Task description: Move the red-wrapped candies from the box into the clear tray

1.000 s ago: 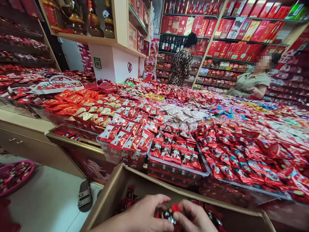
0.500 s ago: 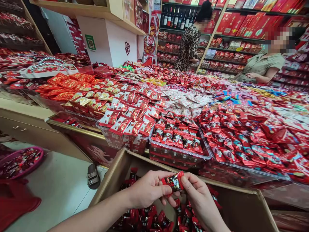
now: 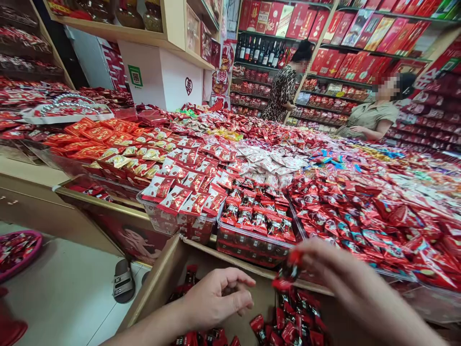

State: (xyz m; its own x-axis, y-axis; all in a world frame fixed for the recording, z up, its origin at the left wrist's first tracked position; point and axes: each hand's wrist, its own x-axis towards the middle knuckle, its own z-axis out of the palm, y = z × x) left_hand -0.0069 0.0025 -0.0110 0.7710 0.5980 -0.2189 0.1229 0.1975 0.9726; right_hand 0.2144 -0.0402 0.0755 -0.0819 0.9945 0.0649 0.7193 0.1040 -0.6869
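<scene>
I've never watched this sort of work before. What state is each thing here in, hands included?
Left hand: loosely curled, nothing visible in it
Right hand: gripping a candy, blurred
Held candy: in its wrapper
Cardboard box: open at the top, partly filled
Loose candies: wrapped, jumbled inside the box
Clear tub: filled with wrapped candies
Sandal: sole down, unworn
Dark bottles: upright, in a row

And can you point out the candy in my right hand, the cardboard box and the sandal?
Candy [image 3: 289,272], head view: on its wrapper.
Cardboard box [image 3: 163,276], head view: on its inner left wall.
Sandal [image 3: 123,282], head view: on its strap.
</scene>
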